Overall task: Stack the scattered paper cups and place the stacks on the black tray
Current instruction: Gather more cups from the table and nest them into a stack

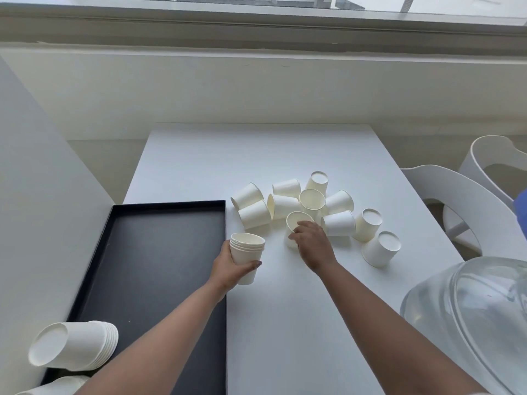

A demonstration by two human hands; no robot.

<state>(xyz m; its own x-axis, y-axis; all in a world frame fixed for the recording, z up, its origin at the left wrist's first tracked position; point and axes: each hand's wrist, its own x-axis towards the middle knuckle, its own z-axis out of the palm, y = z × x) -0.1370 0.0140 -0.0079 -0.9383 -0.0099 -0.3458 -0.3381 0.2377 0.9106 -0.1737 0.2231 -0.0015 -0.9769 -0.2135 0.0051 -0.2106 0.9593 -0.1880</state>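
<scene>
Gripping a short stack of nested cups (247, 253) upright, the left hand (228, 271) wraps its fingers around the smooth white paper walls just beside the black tray (168, 206). The right hand (312, 246) curls over the rim of a single cup (296, 220) at the near edge of the scattered cups (299, 206), thin tapered cones lying on their sides or upside down. A finished stack (74, 344) lies on its side over the tray's matte near-left corner. The white table (285, 323) is smooth; white chairs (467, 201) and a clear ribbed water jug (470, 317) stand right, a window ledge (256, 29) beyond.
</scene>
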